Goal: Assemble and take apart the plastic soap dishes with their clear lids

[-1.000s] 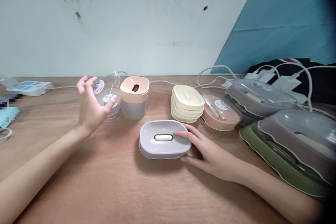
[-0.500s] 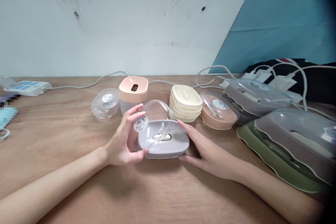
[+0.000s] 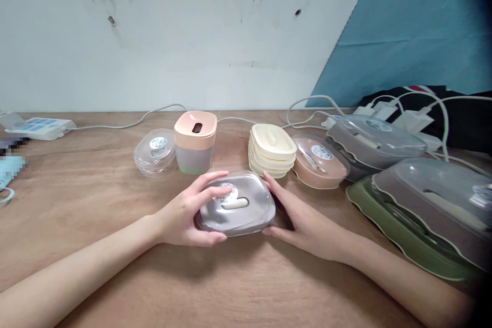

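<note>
In the middle of the table lies a grey, rounded plastic lid-like piece [image 3: 255, 211] with a cream strip in its slot. A clear plastic cover [image 3: 210, 213] with a round white label now sits over it; whether it is fully seated I cannot tell. My left hand [image 3: 188, 210] grips the cover's left end, fingers over the label and thumb at the front edge. At the right end, my right hand [image 3: 298, 220] holds the grey piece between thumb and fingers. The lower edge of the grey piece is partly hidden by the cover.
Behind stand nested clear covers [image 3: 154, 159], peach pieces with a slot [image 3: 195, 139] on grey ones, and a stack of cream lids [image 3: 271, 151]. To the right are a covered peach piece [image 3: 326, 177] and larger grey and green covered pieces [image 3: 388, 238]. White cables [image 3: 126, 125] run along the back.
My left hand has lowered the tilted clear cover onto the grey piece, moving slightly down and right. My right hand has stayed at the grey piece's right end.
</note>
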`<state>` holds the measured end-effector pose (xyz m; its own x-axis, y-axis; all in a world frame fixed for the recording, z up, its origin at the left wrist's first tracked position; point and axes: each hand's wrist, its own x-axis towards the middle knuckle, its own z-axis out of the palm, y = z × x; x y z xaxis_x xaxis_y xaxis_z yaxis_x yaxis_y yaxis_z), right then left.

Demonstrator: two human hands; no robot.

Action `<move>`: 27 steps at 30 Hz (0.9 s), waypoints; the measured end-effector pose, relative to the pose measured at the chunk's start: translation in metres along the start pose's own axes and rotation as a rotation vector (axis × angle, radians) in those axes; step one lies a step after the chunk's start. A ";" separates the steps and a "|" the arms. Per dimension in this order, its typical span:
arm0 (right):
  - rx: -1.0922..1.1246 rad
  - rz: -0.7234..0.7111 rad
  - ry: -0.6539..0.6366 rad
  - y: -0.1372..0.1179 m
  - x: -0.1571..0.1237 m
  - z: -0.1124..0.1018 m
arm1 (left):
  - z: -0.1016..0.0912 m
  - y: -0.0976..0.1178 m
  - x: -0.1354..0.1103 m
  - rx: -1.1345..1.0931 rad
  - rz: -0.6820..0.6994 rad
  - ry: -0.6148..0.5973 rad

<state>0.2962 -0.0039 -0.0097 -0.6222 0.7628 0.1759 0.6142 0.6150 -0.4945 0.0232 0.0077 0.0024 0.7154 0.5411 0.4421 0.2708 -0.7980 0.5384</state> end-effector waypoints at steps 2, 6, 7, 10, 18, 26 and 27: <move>0.008 -0.012 0.001 -0.001 0.001 -0.001 | 0.001 0.000 -0.001 -0.008 -0.043 -0.015; 0.021 0.002 -0.006 -0.005 0.002 -0.004 | 0.001 0.001 -0.003 0.022 -0.147 -0.057; 0.025 0.008 -0.004 -0.005 0.003 -0.005 | 0.000 0.001 -0.003 0.034 -0.150 -0.064; 0.036 0.026 0.008 -0.005 0.003 -0.005 | 0.001 0.003 -0.002 0.051 -0.122 -0.012; 0.026 0.047 0.007 -0.004 0.002 -0.003 | 0.004 0.004 -0.001 -0.020 -0.102 0.086; 0.104 0.033 0.042 -0.004 0.004 -0.006 | 0.006 0.013 0.002 0.000 -0.172 0.093; 0.108 0.033 0.045 -0.003 0.004 -0.007 | 0.006 0.013 0.002 0.000 -0.172 0.094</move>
<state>0.2953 -0.0019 -0.0020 -0.5787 0.7919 0.1949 0.5763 0.5661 -0.5894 0.0324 -0.0035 0.0061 0.5952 0.6918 0.4090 0.3835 -0.6917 0.6119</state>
